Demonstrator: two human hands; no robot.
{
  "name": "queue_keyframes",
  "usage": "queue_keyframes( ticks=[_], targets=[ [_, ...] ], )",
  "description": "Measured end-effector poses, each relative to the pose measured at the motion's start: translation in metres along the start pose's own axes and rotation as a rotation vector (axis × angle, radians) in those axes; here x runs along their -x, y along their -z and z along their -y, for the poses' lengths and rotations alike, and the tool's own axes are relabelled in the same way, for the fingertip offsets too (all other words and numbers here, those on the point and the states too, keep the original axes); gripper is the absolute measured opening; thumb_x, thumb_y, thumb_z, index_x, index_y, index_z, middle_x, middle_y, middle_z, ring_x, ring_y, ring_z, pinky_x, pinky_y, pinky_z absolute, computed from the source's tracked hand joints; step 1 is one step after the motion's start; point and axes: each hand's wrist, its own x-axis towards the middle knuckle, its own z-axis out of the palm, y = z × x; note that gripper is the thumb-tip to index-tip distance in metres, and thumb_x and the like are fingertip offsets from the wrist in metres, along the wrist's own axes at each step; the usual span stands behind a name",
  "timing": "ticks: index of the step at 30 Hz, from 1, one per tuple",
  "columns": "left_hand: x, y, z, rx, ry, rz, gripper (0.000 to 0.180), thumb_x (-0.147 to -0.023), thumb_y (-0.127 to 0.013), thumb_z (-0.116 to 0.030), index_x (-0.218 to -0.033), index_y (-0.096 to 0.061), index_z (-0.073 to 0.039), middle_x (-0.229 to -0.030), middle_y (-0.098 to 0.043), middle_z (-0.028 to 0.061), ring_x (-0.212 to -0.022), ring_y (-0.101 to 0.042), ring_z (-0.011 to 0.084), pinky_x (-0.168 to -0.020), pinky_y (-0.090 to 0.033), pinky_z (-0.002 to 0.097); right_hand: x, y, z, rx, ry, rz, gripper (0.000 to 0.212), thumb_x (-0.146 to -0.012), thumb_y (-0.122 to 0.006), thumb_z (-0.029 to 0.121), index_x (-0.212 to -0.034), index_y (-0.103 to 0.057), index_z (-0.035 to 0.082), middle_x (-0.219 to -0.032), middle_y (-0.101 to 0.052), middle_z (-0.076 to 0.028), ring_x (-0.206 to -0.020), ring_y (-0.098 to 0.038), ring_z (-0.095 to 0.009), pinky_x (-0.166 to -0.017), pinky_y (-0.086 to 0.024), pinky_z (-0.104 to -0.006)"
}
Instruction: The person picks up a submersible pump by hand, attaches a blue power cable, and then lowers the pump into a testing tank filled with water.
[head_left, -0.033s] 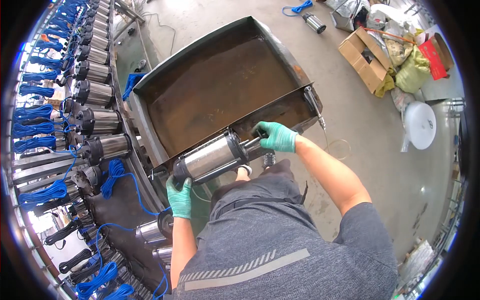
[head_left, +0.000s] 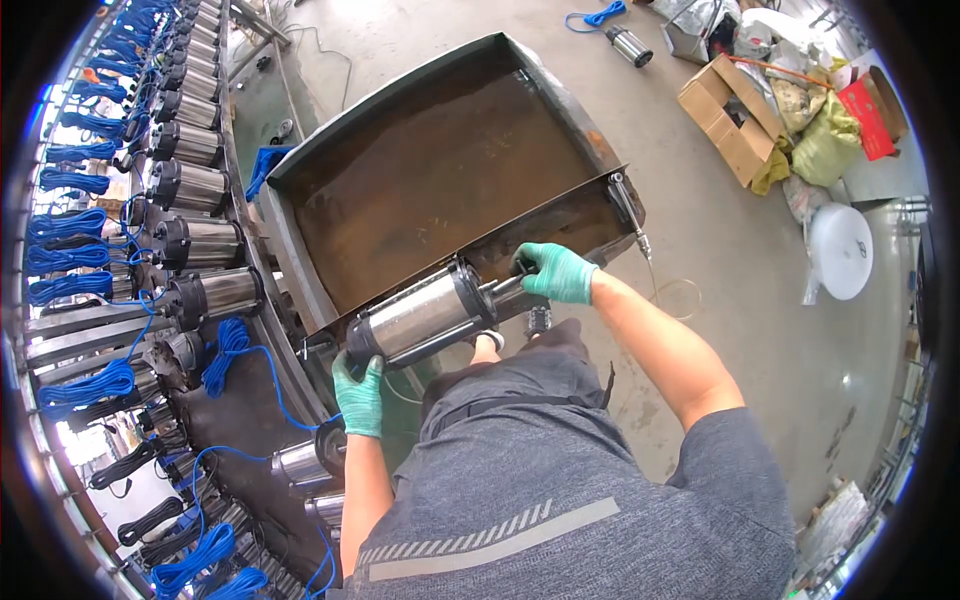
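Note:
A silver cylindrical motor pump point(head_left: 420, 318) with black end caps lies tilted along the near rim of a large metal tank point(head_left: 290, 225). My left hand point(head_left: 360, 395), in a green glove, is closed around the pump's lower left end, its thumb pointing up. At the other end, my right hand point(head_left: 562, 274), gloved the same way, curls its fingers on a dark handle-like piece point(head_left: 520, 265) by a short dark rod. Its fingertips are partly hidden, and how the piece joins the pump is unclear. Brownish water stands in the tank.
On the left, a rack holds a row of similar pumps point(head_left: 200, 240) with coiled blue cables point(head_left: 68, 258). A metal air fitting point(head_left: 628, 210) with a thin hose hangs at the tank's right corner. Another pump point(head_left: 628, 46) lies on the floor near a cardboard box point(head_left: 722, 120) and bags.

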Motion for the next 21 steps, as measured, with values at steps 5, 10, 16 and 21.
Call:
queue_keyframes(
  ticks=[5, 10, 16, 21],
  targets=[
    [-0.002, 0.002, 0.006, -0.115, -0.065, -0.013, 0.069, -0.085, -0.083, -0.02, -0.139, -0.046, 0.003, -0.132, -0.057, 0.0171, -0.117, -0.057, 0.0264, -0.104, -0.046, 0.0378, 0.016, 0.007, -0.045, -0.37, -0.025, -0.132, 0.014, -0.086, -0.063, 0.004, -0.1, -0.063, 0.002, -0.084, -0.065, -0.007, -0.074, -0.064, -0.016, -0.07, -0.054, -0.0307],
    [0.005, -0.004, 0.006, -0.078, -0.058, -0.058, 0.066, -0.086, -0.081, -0.021, -0.138, -0.048, 0.003, -0.126, -0.061, 0.0157, -0.114, -0.058, 0.0251, -0.103, -0.045, 0.0377, 0.051, 0.039, -0.043, -0.806, -0.176, -0.765, 0.007, -0.096, -0.057, 0.004, -0.103, -0.058, 0.005, -0.077, -0.061, -0.008, -0.062, -0.062, -0.016, -0.055, -0.055, -0.0301],
    [0.006, -0.012, -0.002, -0.028, -0.052, -0.038, 0.06, -0.09, -0.079, -0.019, -0.138, -0.049, 0.001, -0.126, -0.061, 0.0116, -0.113, -0.058, 0.0214, -0.103, -0.045, 0.0344, 0.028, 0.075, -0.086, -0.988, -0.069, -1.128, 0.015, -0.097, -0.054, 0.0, -0.11, -0.058, 0.003, -0.093, -0.062, -0.009, -0.071, -0.065, -0.017, -0.061, -0.057, -0.0299],
    [0.009, -0.011, 0.008, -0.038, -0.056, -0.057, 0.065, -0.085, -0.081, -0.017, -0.137, -0.048, 0.002, -0.128, -0.06, 0.0173, -0.116, -0.059, 0.0262, -0.102, -0.047, 0.0387, 0.023, 0.067, -0.094, -0.546, -0.163, -1.049, 0.046, -0.092, -0.056, -0.004, -0.137, -0.049, 0.001, -0.104, -0.062, -0.008, -0.083, -0.065, -0.018, -0.071, -0.058, -0.0327]
  ],
)
